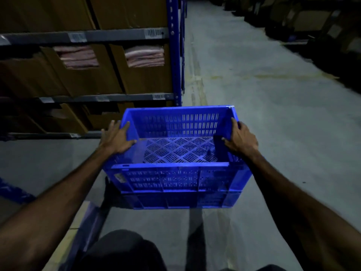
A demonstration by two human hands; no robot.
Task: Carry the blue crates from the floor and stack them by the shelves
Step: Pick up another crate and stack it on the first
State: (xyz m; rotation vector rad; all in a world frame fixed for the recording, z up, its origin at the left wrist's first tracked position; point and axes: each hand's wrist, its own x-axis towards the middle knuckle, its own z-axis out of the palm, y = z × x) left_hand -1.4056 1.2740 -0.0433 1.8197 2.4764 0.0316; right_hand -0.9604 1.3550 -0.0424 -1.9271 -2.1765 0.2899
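Observation:
An empty blue crate [175, 178] with slotted walls and a perforated floor hangs in front of me, above the concrete floor. My left hand [117, 138] grips its left rim, thumb inside the wall. On the opposite side my right hand [240, 136] grips the right rim, fingers over the edge. The crate's near wall faces me and its open top is fully in view. The shelves [176, 55] with blue uprights stand just beyond the crate to the left.
Brown cardboard boxes [144, 75] with pink folded cloth fill the shelf levels on the left. A grey concrete aisle [254, 85] runs ahead on the right, with dark stacked goods [312, 20] along its far side. A blue frame part [11, 190] lies low at the left.

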